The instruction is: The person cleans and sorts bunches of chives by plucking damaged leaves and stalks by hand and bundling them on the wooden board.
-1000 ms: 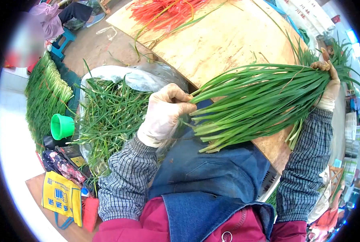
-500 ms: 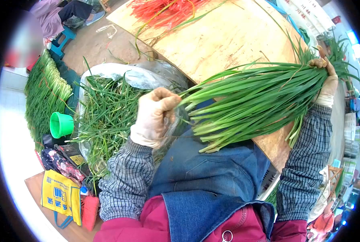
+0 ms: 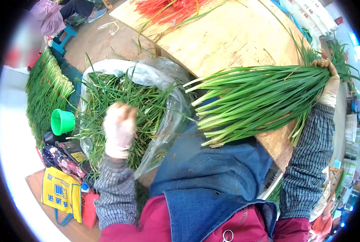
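Observation:
A thick bunch of Chinese chives [image 3: 260, 97] lies sideways across my lap and the board's edge, pale stem ends to the left. My right hand [image 3: 328, 78], in a thin glove, is closed around its leafy end at the right. My left hand [image 3: 120, 125], gloved too, hangs over a large clear plastic bag [image 3: 155, 76] filled with loose green leaves and trimmings [image 3: 143, 105]. Motion smears its fingers, so whether they hold anything cannot be made out.
A wooden board [image 3: 228, 36] carries red ties [image 3: 168, 10] at its far edge. Stacked chives [image 3: 47, 97], a green cup [image 3: 62, 122] and a yellow bag [image 3: 61, 193] stand at the left. Another person's legs [image 3: 77, 10] show near a blue stool [image 3: 63, 39].
My left hand has moved away from the stem ends, left and down over the plastic bag. My right hand still grips the chives, almost unmoved.

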`<control>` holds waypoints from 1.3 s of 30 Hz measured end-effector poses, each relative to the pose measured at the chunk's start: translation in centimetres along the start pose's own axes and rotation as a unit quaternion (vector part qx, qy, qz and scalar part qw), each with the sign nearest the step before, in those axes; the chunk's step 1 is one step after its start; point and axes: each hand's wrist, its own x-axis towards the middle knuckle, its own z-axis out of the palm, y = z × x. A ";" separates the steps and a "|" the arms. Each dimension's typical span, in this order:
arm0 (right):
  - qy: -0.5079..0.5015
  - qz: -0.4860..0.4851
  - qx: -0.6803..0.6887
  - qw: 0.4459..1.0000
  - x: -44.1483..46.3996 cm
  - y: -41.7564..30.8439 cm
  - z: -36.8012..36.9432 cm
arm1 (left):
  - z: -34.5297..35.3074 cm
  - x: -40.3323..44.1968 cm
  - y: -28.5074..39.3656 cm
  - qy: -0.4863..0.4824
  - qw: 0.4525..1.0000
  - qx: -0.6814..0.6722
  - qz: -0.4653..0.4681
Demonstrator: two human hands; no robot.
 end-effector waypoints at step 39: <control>0.102 0.055 -0.146 0.982 5.4 1.0 5.1 | 5.9 3.8 8.0 -0.031 0.933 -0.316 0.169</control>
